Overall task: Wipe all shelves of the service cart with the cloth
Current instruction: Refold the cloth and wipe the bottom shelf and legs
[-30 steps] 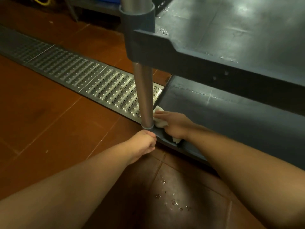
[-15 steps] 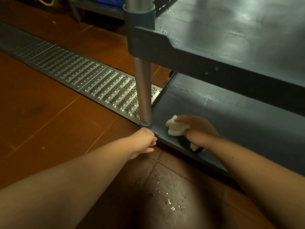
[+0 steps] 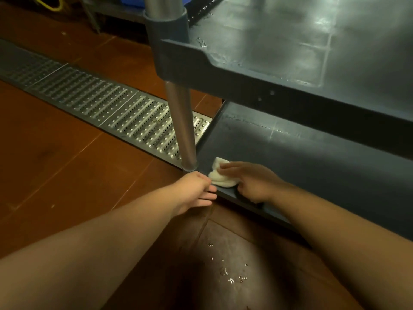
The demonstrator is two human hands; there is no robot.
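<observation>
The dark grey service cart has a wet, shiny middle shelf (image 3: 290, 41) and a bottom shelf (image 3: 312, 166) beneath it. A metal post (image 3: 182, 121) joins them at the near left corner. My right hand (image 3: 252, 182) holds a bunched white cloth (image 3: 220, 176) down on the bottom shelf, just right of the post's base. The fingers lie over the cloth and the thumb sits at the shelf's front rim. My left hand (image 3: 194, 190) grips the bottom shelf's corner below the post, fingers curled round the edge.
A perforated metal drain grate (image 3: 93, 101) runs across the red tiled floor (image 3: 55, 164) to the left. Water droplets (image 3: 230, 276) lie on the tiles in front of the cart. A yellow hose (image 3: 52, 4) is at the far top left.
My right hand slid the cloth away from the post to the right, then back a little towards the corner. My left hand has stayed on the shelf corner.
</observation>
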